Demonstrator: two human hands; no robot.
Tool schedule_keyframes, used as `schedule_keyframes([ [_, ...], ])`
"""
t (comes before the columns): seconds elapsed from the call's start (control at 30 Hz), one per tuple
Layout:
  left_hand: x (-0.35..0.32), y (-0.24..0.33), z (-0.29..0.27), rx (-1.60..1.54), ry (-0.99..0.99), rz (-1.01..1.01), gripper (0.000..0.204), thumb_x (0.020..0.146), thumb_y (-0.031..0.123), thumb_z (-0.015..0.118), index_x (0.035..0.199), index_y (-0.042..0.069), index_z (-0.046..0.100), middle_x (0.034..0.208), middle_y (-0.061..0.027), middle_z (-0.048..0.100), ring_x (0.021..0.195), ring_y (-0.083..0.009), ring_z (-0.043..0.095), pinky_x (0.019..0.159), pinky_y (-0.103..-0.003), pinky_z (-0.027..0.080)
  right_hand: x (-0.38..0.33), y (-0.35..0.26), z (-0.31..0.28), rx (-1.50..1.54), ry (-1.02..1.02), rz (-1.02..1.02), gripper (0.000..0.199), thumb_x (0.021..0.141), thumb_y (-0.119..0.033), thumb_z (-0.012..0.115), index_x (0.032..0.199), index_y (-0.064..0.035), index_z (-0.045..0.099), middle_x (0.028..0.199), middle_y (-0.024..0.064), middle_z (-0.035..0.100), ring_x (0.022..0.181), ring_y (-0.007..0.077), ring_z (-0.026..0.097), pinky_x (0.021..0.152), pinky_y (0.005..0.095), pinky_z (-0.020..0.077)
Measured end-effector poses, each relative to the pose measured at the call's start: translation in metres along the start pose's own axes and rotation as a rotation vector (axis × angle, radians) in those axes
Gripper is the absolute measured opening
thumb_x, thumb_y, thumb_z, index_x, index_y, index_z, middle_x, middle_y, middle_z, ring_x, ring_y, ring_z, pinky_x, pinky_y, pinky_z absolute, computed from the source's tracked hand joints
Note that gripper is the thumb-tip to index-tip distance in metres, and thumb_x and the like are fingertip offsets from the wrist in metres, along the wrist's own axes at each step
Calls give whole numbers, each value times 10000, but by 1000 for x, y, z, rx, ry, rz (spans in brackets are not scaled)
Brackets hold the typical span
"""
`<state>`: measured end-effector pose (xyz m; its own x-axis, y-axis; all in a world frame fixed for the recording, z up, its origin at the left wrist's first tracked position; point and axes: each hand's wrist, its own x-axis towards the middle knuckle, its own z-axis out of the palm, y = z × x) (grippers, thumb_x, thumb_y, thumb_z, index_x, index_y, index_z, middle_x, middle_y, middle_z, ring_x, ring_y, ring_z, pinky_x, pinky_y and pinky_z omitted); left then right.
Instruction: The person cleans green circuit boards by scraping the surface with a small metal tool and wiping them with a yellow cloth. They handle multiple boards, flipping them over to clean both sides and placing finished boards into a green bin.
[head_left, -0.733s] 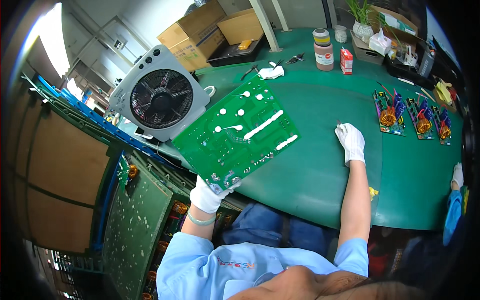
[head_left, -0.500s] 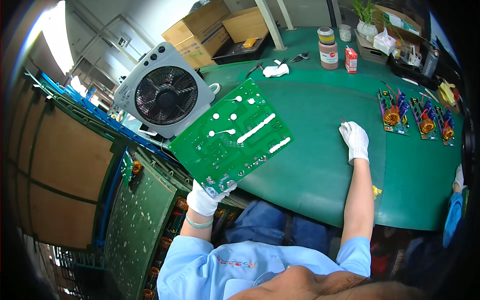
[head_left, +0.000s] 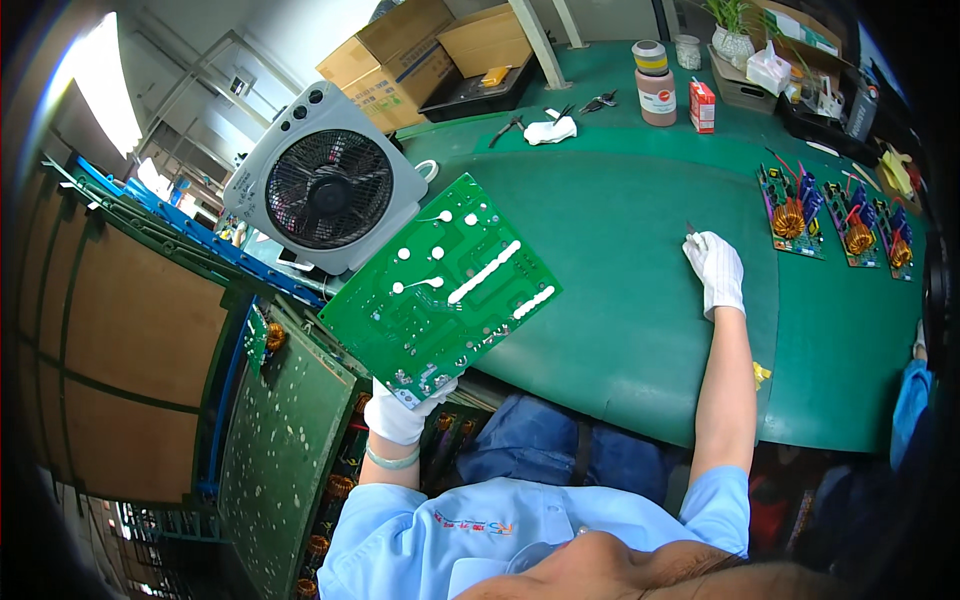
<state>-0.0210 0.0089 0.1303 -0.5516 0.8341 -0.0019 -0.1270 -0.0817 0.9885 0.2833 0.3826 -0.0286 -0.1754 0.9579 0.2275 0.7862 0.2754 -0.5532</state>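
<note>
My left hand [head_left: 403,411], in a white glove, grips the near corner of a large green circuit board [head_left: 440,288] and holds it solder side up over the left edge of the green table [head_left: 620,300]. White tracks and dots show on the board's face. My right hand [head_left: 716,270], also gloved, rests on the table mat to the right. A small thin tool tip pokes out beyond its fingers; what it is I cannot tell.
A grey box fan [head_left: 325,192] stands at the table's left. Three small boards with copper coils [head_left: 788,212] lie at the right. A brown jar [head_left: 656,85], a red carton [head_left: 702,106], pliers and cardboard boxes [head_left: 400,55] sit at the back. A rack of boards [head_left: 280,440] stands lower left.
My left hand has carried the green board leftward and nearer to me, off the table's middle. My right hand has stayed about where it was on the mat.
</note>
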Motion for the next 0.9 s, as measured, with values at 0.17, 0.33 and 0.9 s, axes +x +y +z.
schedule_keyframes([
  [0.17, 0, -12, -15, 346, -32, 221, 184, 832, -30, 653, 1009, -67, 621, 815, -147, 653, 615, -181, 584, 509, -273, 446, 2, 5, 1, 18, -4, -2, 260, 873, -399, 668, 954, -152, 680, 928, 110, 700, 887, 362, 652, 729, 462, 520],
  [0.33, -7, -3, -16, 423, -85, 213, 372, 786, -41, 722, 1136, -39, 596, 957, -151, 678, 735, -205, 647, 584, -306, 514, -1, 1, 0, 22, 15, -22, 255, 873, -396, 669, 969, -160, 681, 953, 106, 702, 901, 357, 654, 741, 457, 523],
  [0.9, 6, -5, -18, 146, -428, 371, 531, 1031, 389, 438, 1456, 72, 429, 1438, -155, 505, 1267, -315, 545, 1043, -492, 481, 1, 13, 4, 19, 66, -124, 238, 890, -367, 668, 981, -148, 689, 968, 109, 700, 894, 367, 655, 746, 452, 523],
])
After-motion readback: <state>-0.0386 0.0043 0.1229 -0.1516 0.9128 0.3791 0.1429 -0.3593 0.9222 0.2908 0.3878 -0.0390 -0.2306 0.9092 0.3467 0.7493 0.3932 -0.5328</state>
